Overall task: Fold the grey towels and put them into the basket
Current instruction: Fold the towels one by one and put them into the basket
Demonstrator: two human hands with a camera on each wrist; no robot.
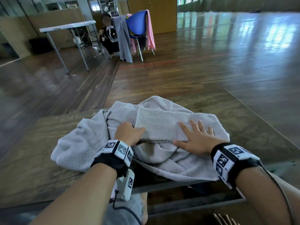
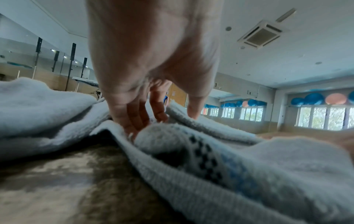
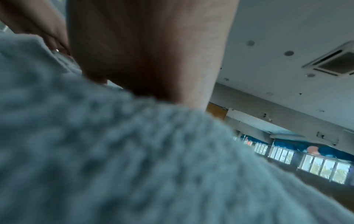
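A folded grey towel [image 1: 168, 122] lies as a long strip on top of a crumpled grey towel [image 1: 78, 143] on the wooden table [image 1: 29, 143]. My left hand [image 1: 133, 133] grips the strip's left end, thumb on top and fingers tucked under. In the left wrist view the fingers [image 2: 134, 119] reach down between towel layers [image 2: 220, 159]. My right hand [image 1: 194, 132] presses flat on the strip with fingers spread. The right wrist view shows only my palm [image 3: 149, 53] against blurred grey towel [image 3: 114, 151]. A light slatted thing [image 1: 223, 219], perhaps the basket, shows below the table's near edge.
Beyond the table stands a blue chair [image 1: 138, 25] draped with a grey towel [image 1: 124, 39] and a pink towel [image 1: 150, 30]. A person crouches [image 1: 108, 36] beside it, near a white folding table [image 1: 68, 26]. Wooden floor stretches to the right.
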